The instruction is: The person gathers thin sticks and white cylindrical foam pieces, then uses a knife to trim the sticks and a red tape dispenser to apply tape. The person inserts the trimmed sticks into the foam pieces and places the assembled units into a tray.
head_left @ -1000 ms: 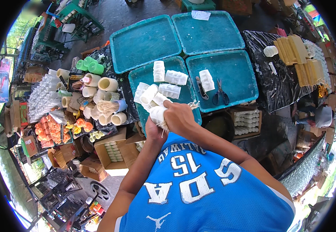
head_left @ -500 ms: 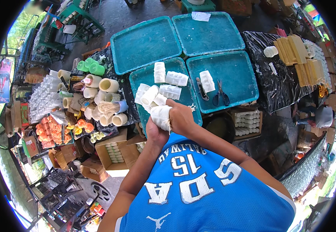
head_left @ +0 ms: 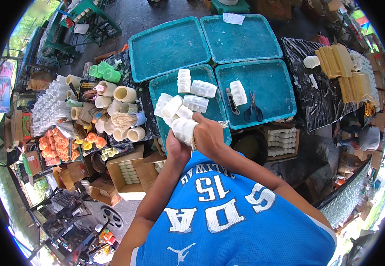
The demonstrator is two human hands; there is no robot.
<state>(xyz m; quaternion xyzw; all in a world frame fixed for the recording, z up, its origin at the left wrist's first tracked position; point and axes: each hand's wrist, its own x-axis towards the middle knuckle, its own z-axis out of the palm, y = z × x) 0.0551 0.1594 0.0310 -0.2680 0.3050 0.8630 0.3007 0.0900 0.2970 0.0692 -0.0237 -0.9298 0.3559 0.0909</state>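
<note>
Both my hands are closed around a white, cloth-like rounded piece (head_left: 184, 129) at the near edge of a blue-green tray. My left hand (head_left: 177, 147) cups it from the near left side. My right hand (head_left: 207, 133) grips its right side, with the fingertips hidden. Frayed, pale ends stick out beside my right hand. Just beyond lie several white bumpy cylinders (head_left: 203, 88) on the tray (head_left: 157, 88), one of them a hollow white tube (head_left: 173, 107). In the tray to the right, a white block (head_left: 237, 92) lies beside dark-handled scissors (head_left: 253, 111) and a cutter knife (head_left: 232, 103).
Two more blue-green trays (head_left: 170, 48) adjoin at the back. At left are cream tubes (head_left: 124, 94), a bundle of pale sticks (head_left: 124, 120), orange pieces (head_left: 55, 146) and green cups (head_left: 111, 75). Yellowish slabs (head_left: 334, 61) stand at right. Below the table are cardboard boxes (head_left: 146, 175).
The view has shifted slightly. My hands stay around the white piece, which has turned a little in them; the things on the trays have not moved.
</note>
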